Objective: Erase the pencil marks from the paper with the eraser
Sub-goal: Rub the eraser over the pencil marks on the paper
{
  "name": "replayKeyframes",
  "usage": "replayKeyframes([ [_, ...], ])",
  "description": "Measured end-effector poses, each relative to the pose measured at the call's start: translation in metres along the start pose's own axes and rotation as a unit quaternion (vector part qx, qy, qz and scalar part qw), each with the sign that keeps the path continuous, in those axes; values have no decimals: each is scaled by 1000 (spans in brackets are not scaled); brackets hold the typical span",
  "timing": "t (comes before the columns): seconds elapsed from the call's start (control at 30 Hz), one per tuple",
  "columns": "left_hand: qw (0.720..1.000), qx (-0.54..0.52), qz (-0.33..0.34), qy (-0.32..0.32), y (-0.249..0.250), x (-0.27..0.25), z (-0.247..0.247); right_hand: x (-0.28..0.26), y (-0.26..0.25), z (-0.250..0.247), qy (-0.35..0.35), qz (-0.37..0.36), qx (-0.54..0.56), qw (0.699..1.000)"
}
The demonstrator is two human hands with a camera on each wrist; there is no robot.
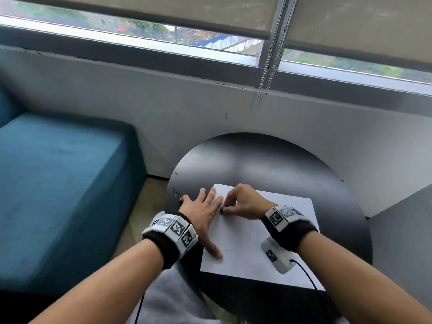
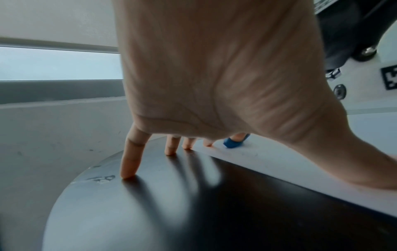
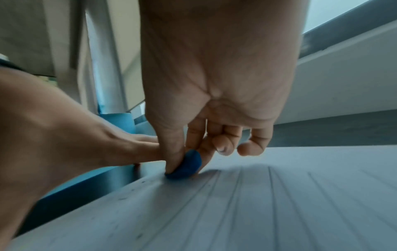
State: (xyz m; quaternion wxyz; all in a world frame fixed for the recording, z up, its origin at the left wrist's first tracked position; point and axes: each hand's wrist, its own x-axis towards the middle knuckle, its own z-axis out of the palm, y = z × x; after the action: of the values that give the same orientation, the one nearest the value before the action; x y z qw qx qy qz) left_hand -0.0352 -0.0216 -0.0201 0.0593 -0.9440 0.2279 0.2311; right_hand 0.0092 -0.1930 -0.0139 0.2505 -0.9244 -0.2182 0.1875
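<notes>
A white sheet of paper (image 1: 247, 242) lies on the round black table (image 1: 268, 160); faint straight pencil lines (image 3: 272, 190) run across it. My right hand (image 1: 243, 202) pinches a small blue eraser (image 1: 222, 210) between thumb and forefinger and presses it on the paper near its left edge. The eraser (image 3: 189, 165) shows clearly in the right wrist view, and also as a blue tip (image 2: 233, 143) in the left wrist view. My left hand (image 1: 202, 212) lies flat with spread fingers, thumb and forefinger on the paper's left edge, the other fingertips (image 2: 127, 173) on the table.
A teal sofa (image 1: 58, 188) stands to the left of the table. A grey wall and window sill (image 1: 210, 90) run behind, with blind chains (image 1: 268, 71) hanging. A grey block (image 1: 402, 242) sits at the right. A cable (image 1: 306, 274) trails from the right wrist over the paper.
</notes>
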Motion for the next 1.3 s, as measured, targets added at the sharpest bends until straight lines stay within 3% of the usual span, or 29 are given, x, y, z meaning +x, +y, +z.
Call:
replayKeyframes([
  [0.07, 1000, 3, -2, -1, 0, -1, 0, -4, 0, 8, 4, -7, 2, 1000],
  [0.23, 1000, 16, -8, -17, 3, 1, -1, -45, -15, 29, -126, -49, 22, 991],
  [0.43, 1000, 19, -6, -12, 3, -1, 0, -27, 1, 15, -6, -22, 24, 999],
  [0.6, 999, 25, -11, -19, 4, 1, 1, -57, -18, 25, -140, -43, 2, 989],
  [0.9, 1000, 11, -10, -12, 0, 1, 4, 28, 12, -16, 16, 67, -71, 995],
  [1.0, 1000, 6, -12, -8, -1, 3, 4, 14, 2, -10, 22, 48, -93, 994],
  [1.2, 1000, 12, -15, -15, -1, 2, 4, -46, -10, 14, -85, -14, -16, 996],
  [1.3, 1000, 8, -9, -9, -3, 1, 5, -63, 5, 17, -24, 3, 13, 1000],
])
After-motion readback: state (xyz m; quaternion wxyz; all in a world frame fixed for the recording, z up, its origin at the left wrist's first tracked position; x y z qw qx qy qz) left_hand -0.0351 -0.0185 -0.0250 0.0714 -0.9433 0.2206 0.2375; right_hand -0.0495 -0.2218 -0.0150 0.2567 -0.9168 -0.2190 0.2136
